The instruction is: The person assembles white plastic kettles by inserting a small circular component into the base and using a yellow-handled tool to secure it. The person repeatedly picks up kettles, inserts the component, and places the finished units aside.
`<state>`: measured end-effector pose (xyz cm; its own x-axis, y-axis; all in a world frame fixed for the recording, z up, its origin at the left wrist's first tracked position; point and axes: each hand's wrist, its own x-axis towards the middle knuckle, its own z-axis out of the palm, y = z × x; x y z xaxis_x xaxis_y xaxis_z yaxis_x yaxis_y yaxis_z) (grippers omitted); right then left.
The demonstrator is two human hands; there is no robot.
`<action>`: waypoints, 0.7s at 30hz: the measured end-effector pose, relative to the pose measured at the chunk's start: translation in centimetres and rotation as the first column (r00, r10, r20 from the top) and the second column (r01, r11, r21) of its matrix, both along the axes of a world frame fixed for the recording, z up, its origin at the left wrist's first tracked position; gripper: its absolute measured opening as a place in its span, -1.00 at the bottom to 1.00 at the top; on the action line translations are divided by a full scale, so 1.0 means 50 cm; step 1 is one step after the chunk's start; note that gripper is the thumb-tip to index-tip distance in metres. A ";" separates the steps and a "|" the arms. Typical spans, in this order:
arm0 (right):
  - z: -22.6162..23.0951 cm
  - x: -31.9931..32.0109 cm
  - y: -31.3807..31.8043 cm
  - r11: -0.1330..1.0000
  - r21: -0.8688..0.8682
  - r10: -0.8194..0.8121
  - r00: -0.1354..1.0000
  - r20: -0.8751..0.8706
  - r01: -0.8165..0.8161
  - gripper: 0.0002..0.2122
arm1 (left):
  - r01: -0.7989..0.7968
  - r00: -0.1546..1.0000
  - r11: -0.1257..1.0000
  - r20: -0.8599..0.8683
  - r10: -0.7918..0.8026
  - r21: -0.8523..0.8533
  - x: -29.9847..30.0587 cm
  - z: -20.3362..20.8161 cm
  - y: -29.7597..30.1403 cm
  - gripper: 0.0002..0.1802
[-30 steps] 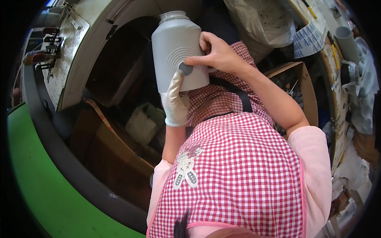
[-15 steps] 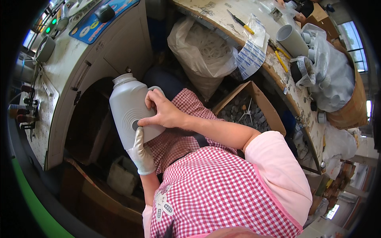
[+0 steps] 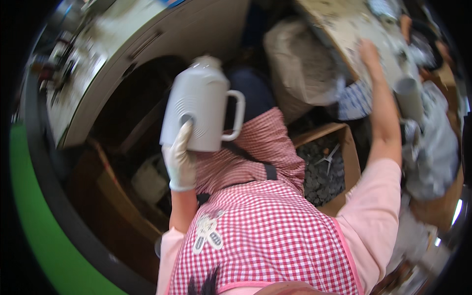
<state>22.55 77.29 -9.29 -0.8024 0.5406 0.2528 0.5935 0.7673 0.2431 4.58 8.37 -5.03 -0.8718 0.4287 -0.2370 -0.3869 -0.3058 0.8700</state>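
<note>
My left hand (image 3: 180, 162), in a white glove, grips a pale grey plastic jug (image 3: 209, 105) low on its body, with the thumb up at a dark round spot (image 3: 187, 119) amid ringed ridges. The jug leans a little in front of my lap, its neck up and its loop handle to the right. Stretched far out, my bare right hand (image 3: 368, 53) is over the worktable (image 3: 332, 14) at the upper right. Motion smears its fingers, so what they touch is unclear. A white and blue printed sheet (image 3: 354, 101) hangs off the table edge below it.
Right of my lap stands a cardboard box (image 3: 351, 152) of grey discs. A whitish sack (image 3: 300, 64) leans under the worktable. A grey cylinder (image 3: 409, 98) and clear plastic bags (image 3: 435, 142) are at the right. A white counter (image 3: 118, 37) runs along the left.
My right hand has left the jug and swung out to the worktable. The jug has turned, showing its handle fully, and stays in my left hand. The view has shifted and blurred.
</note>
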 end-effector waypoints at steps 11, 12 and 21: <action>0.214 -0.191 -0.823 -0.209 -0.897 -0.075 0.921 -0.382 -0.389 -0.65 | 0.055 0.977 0.982 0.195 -0.091 0.180 -0.007 0.044 -0.018 -0.57; 0.214 -0.193 -0.892 -0.122 -0.911 0.061 0.913 -0.403 -0.394 -0.70 | 0.077 0.974 0.985 0.198 -0.107 0.155 -0.004 0.048 -0.019 -0.56; 0.195 -0.205 -1.038 0.367 -0.658 0.500 0.736 -0.456 -0.657 -0.58 | 0.089 0.981 0.996 0.170 -0.093 0.028 0.023 0.059 -0.039 -0.52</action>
<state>12.30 25.40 0.47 -0.9869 -0.0047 0.1610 -0.1065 0.7694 -0.6299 5.73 6.45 -2.07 -0.7764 0.5107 -0.3694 -0.5562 -0.2796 0.7826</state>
